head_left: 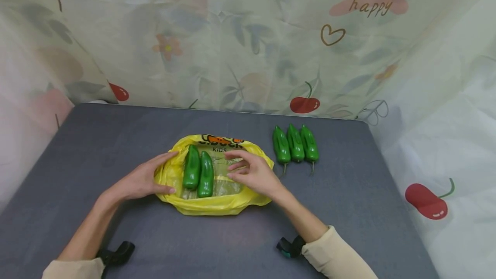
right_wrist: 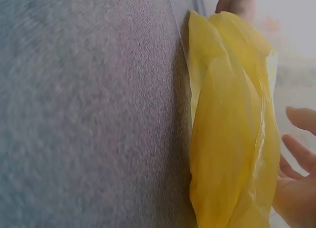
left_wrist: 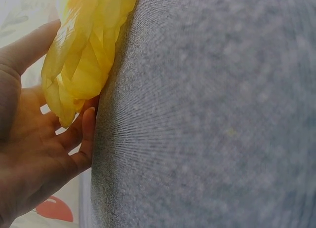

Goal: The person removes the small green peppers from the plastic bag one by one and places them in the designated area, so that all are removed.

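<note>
A yellow plastic bag [head_left: 228,208] lies on the table with its mouth spread wide. Inside, at its left end, two green peppers [head_left: 191,169] rest side by side. My left hand [head_left: 145,178] spans the bag's left end, thumb at the near rim and fingers toward the far side; the left wrist view shows the fingers spread beside the yellow plastic [left_wrist: 81,65]. Over the right part of the opening hovers my right hand [head_left: 253,173], fingers loosely bent with nothing in them. In the right wrist view it appears beside the bag [right_wrist: 232,139].
Three more green peppers [head_left: 296,143] lie in a row on the table, right of the bag and toward the back. The dark grey table [head_left: 341,210] ends at a printed curtain [head_left: 248,55] behind, with white sheeting at both sides.
</note>
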{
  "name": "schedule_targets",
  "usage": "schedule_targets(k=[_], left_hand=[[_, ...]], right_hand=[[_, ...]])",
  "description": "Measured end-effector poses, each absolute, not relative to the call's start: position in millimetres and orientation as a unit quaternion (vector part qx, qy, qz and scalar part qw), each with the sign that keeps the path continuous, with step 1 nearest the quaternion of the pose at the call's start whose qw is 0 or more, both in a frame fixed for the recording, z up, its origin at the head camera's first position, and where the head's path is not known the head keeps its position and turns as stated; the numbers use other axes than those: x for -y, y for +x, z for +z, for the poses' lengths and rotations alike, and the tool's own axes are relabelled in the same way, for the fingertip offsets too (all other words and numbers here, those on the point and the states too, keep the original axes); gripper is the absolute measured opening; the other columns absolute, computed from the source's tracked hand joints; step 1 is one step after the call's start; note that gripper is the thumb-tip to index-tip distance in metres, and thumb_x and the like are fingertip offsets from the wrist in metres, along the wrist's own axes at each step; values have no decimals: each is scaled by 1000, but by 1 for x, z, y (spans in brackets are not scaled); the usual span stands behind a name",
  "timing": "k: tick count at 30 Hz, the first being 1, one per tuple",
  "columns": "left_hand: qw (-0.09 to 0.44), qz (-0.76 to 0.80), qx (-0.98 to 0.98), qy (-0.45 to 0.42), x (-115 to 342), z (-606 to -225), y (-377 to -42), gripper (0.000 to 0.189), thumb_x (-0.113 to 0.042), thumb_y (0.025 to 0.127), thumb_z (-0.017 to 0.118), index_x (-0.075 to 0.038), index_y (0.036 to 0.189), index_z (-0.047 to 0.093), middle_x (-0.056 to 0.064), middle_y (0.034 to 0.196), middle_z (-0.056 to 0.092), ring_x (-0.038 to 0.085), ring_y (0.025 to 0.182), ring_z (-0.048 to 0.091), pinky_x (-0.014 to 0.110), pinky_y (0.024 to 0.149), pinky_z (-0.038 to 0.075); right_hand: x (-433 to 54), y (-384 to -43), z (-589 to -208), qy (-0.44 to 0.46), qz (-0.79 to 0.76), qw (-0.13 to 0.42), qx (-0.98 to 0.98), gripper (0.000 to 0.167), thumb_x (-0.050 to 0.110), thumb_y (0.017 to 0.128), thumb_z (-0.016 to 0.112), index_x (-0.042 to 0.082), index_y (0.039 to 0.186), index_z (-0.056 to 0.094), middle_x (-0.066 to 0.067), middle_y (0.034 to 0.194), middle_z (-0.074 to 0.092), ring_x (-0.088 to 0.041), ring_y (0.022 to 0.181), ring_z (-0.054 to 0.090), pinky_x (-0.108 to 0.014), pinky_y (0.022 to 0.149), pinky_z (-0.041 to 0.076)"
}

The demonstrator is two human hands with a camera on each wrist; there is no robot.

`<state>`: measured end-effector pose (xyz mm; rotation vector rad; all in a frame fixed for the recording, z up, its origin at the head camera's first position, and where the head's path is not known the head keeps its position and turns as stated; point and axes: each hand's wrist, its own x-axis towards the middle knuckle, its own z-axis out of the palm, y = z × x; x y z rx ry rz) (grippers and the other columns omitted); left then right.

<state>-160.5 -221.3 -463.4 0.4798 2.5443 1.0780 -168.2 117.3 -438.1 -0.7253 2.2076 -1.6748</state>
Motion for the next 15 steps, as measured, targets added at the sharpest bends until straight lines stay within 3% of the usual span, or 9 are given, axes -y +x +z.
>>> schedule_targets(k=[6,15], left_hand=[[168,377,-895,167,220,-463,-160,101,-41,77,85,-8,156,31,26,158,25,47,142,25,66,110,23],[168,372,-897,167,220,-463,-160,102,-43,77,85,-8,156,30,25,158,25,47,143,25,66,110,23]], right_hand=[[-108,-167,-441,-257,-565,145,-771,53,1,87,74,2,137,56,-20,135,58,-31,107,66,-30,86,55],[-96,-162,-446,-239,-537,170,-791,52,4,89,74,4,138,56,-16,135,59,-28,106,67,-26,82,55]])
